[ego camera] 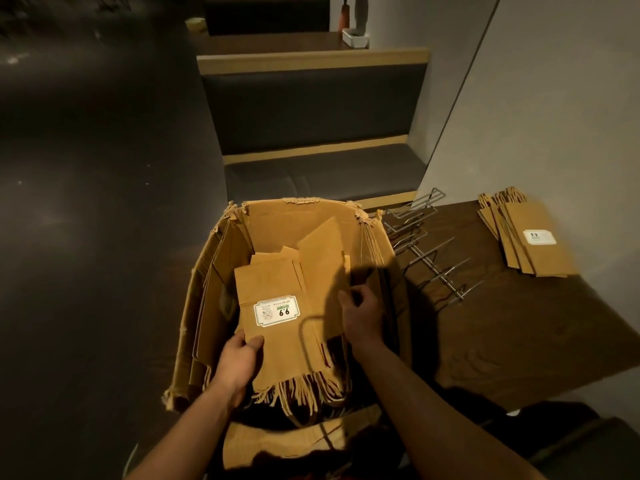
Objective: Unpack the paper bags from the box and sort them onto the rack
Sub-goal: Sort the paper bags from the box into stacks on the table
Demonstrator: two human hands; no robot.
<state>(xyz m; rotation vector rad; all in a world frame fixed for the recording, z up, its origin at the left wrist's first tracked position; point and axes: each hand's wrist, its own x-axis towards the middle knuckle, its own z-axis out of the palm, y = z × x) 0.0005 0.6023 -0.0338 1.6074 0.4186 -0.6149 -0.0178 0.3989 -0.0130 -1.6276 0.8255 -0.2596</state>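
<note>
Both hands down in box (204,289): left hand (239,362) pinching top bags (277,327) at edge, right hand (360,317) curled into stack beside them. Light, floppy paper, probably slippery; better grabbed as a bundle by the edges. Rack (426,251) just right, bare.

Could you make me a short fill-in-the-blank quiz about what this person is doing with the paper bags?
1. The left hand holds a paper bag whose white label reads ____.
2. Both hands reach into a torn cardboard ____.
3. The wire rack lies on the wooden ____.
4. A stack of bags lies to the ____ of the wire rack.

Missing words: 9.9; box; table; right
</note>
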